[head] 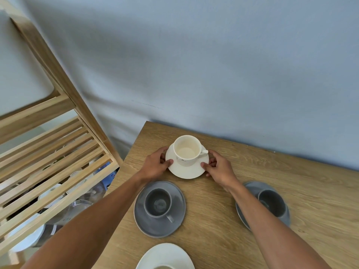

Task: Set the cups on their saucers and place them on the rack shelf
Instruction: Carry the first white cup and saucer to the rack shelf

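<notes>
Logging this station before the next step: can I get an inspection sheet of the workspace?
Surface: wooden table, set against a blue-grey wall.
Job's things: white cup upright on white saucer; two grey cups on grey saucers; another white saucer at the near edge; slatted rack shelf to the left.
Clutter: nothing seen on the table; dishes below the rack slats.
Hands: left hand and right hand grip opposite rims of the white saucer.
Cables: nothing seen.
Surroundings: wall only.
</notes>
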